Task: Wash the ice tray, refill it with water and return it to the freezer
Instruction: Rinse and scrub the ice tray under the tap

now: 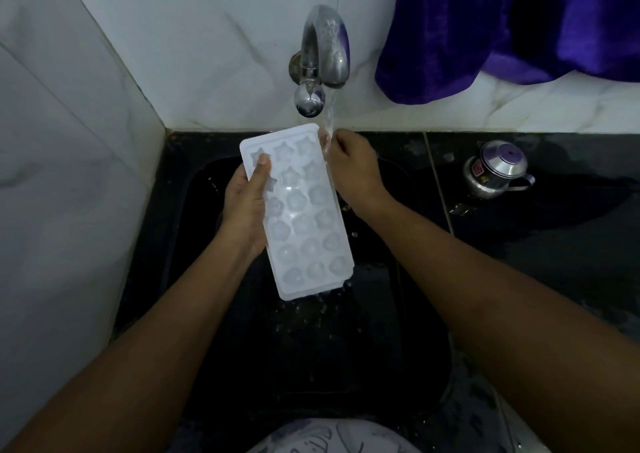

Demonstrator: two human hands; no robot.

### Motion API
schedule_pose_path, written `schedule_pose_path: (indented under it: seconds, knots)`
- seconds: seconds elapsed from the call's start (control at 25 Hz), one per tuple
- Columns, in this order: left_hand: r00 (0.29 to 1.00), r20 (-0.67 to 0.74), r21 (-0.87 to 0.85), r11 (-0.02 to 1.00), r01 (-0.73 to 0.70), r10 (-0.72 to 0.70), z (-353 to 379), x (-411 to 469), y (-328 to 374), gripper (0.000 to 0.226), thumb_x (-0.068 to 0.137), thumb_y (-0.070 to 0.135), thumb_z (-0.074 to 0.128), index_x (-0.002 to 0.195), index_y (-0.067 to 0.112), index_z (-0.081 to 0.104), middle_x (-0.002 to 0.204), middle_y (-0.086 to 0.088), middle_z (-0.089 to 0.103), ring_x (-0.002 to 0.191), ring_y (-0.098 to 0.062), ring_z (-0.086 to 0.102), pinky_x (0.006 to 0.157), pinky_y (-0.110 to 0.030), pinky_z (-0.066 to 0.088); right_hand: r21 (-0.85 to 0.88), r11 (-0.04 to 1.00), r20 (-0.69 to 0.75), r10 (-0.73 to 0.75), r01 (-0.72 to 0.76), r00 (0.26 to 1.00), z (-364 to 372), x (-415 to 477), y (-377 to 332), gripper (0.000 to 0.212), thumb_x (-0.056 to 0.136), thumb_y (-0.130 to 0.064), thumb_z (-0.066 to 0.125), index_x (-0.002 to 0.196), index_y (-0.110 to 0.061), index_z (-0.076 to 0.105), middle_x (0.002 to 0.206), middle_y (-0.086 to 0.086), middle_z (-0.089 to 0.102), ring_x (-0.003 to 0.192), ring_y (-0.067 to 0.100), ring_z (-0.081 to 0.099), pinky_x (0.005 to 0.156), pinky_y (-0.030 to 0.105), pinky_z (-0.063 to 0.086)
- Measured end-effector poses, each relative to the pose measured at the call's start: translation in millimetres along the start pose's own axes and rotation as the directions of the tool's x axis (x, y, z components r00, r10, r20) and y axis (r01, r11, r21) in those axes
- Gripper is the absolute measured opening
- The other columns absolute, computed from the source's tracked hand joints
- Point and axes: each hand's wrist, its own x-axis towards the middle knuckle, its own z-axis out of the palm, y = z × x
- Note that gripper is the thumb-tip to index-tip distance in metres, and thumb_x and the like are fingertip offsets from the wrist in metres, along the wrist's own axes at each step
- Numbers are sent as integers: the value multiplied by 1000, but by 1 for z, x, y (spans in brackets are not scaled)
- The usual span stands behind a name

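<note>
A white plastic ice tray with star-shaped and round cells is held tilted over the black sink, its far end raised toward the tap. My left hand grips its left edge, thumb pressed on a far cell. My right hand pinches the tray's far right edge, right where the stream of water from the steel tap lands. Water drips off the tray's near right corner into the basin.
White marble-look tiles form the wall behind and to the left. A purple cloth hangs at the upper right. A small lidded steel pot stands on the wet black counter to the right of the sink.
</note>
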Motion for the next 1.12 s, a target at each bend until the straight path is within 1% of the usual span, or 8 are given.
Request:
schedule_pose_path:
  seconds: [0.16,0.28,0.36,0.48,0.6,0.68,0.84,1.12]
  knots:
    - [997,-72,-123,992,-20,11,-2,14,17,51,109,38,56,147,4,56,141,-20,67,128,-40,67,108,-62,53,191,981,120,-54,30,991,9,-31,11,28,110,-25,49,101,-6,68,87,4,67,79,13,60,75,34,51]
    - [992,-128,-119,993,-17,1,-15,22,22,51,108,39,57,146,5,57,140,-18,68,127,-38,68,109,-63,51,260,965,229,-85,24,970,2,-72,42,29,111,-14,44,131,-13,65,118,-1,72,109,12,69,95,32,56]
    - [991,-134,-83,997,4,-15,-16,19,17,50,108,40,58,144,5,59,138,-17,70,125,-38,69,108,-63,52,267,959,275,20,-96,961,-3,-89,58,28,111,-17,44,127,-15,67,119,2,73,108,13,69,92,34,57]
    - [995,-98,31,999,25,-22,7,6,0,43,108,40,57,135,8,65,129,-17,74,118,-39,72,104,-62,55,308,907,272,205,-287,940,-4,-73,46,33,106,-46,52,112,-18,69,110,3,75,97,15,72,83,38,61]
    - [994,-20,83,990,112,-111,28,-11,-23,48,111,49,45,134,13,67,127,-15,76,116,-37,73,104,-59,56,365,861,173,311,-354,935,-10,-44,24,39,102,-55,55,105,-20,71,96,-5,79,84,9,76,64,21,59]
    - [984,-44,133,975,179,-175,33,-11,-24,56,111,57,38,131,16,71,120,-10,79,112,-31,76,101,-52,60,321,877,83,351,-358,933,-15,-45,29,39,101,-57,55,101,-22,72,95,-5,77,78,6,72,59,18,55]
    - [1000,-12,297,954,30,-28,34,4,-11,36,109,41,55,109,15,79,98,-2,83,88,-14,79,72,-25,61,428,870,-23,280,-244,960,-22,-63,47,37,105,-50,53,99,-18,70,86,-7,76,74,9,73,63,19,57]
    - [974,171,219,958,-184,148,25,-17,-30,24,106,12,63,124,18,77,120,1,80,112,-15,75,89,-30,62,523,832,-231,348,-186,909,-33,-27,22,35,104,-50,53,92,-20,65,83,-8,70,68,1,69,60,18,55]
